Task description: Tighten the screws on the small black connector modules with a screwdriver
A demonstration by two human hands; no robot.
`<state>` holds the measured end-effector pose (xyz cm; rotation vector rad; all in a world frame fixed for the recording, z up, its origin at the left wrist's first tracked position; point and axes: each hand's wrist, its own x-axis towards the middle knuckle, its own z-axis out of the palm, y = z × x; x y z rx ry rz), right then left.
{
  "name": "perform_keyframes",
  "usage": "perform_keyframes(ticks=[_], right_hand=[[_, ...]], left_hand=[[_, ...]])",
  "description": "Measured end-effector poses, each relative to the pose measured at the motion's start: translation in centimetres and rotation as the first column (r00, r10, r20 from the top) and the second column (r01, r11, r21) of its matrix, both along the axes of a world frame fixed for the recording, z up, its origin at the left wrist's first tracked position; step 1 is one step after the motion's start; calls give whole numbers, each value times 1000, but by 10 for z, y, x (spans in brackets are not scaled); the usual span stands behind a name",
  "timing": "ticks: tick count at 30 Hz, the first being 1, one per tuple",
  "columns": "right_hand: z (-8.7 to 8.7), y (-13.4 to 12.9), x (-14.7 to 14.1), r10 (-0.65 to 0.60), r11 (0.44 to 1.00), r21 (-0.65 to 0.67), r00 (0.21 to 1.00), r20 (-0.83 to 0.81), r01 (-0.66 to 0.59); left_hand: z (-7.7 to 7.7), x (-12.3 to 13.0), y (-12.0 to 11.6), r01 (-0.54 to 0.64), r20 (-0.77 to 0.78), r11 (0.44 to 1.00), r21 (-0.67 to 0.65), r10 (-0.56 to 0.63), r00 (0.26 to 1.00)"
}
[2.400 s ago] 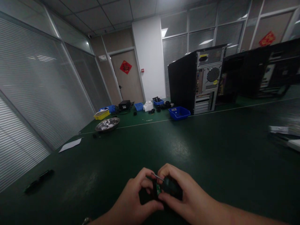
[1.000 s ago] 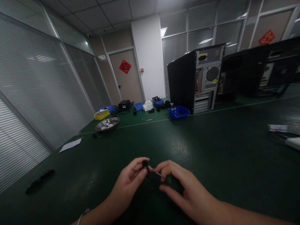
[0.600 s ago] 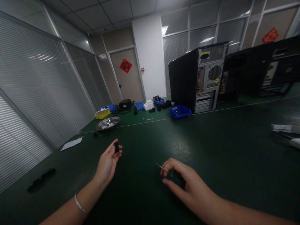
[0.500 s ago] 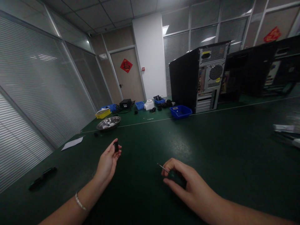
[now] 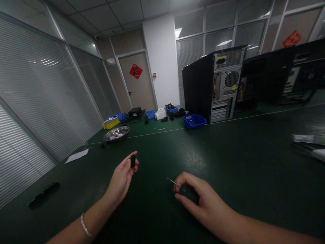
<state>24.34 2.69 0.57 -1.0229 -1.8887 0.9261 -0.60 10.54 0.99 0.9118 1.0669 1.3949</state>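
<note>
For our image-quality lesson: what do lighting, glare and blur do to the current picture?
Head view: dim, with soft glare on the green table; same view: the black piece in the left hand shows little detail; same view: objects at the right edge look smeared.

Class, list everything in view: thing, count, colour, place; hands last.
Table: 1, green, foreground
Dish: 1, silver, back left
Sheet: 1, white, left
Slim object: 1, dark, front left
Tray: 1, yellow, behind dish
Bins: 3, blue, back centre
Box: 1, black, back left
Housing: 1, white, back centre
Computer cases: 2+, black, back right
Door: 1, brown, back left
Signs: 2, red, door, far right
Blinds: several, grey, left
Clutter: uncounted, mixed, back centre
Small part: 1, black, centre left
Tool: 1, green handle, centre
Bracelet: 1, pale, bottom left
Left hand: 1, bare, holding small part
Right hand: 1, bare, holding tool
</note>
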Motion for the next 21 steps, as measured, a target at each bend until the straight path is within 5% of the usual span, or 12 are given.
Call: perform_keyframes(ticks=[6,11,15,21], right_hand=[[2,-1,0,-10,1000,-28,1000,30,11],[1,0,1,57,998,3,998,-33,-57],[0,1,1,115,992,46,993,-30,-114],[-2,1,-1,106,991,74,994,40,-109]], left_hand=[[-7,22,-25,365,-263,931,-10,-354,898],[-9,26,-36,474,-406,878,-72,-459,790],[-9,26,-40,524,-410,846,-95,-513,754],[-12,29,-44,703,-202,711,-27,-692,692]])
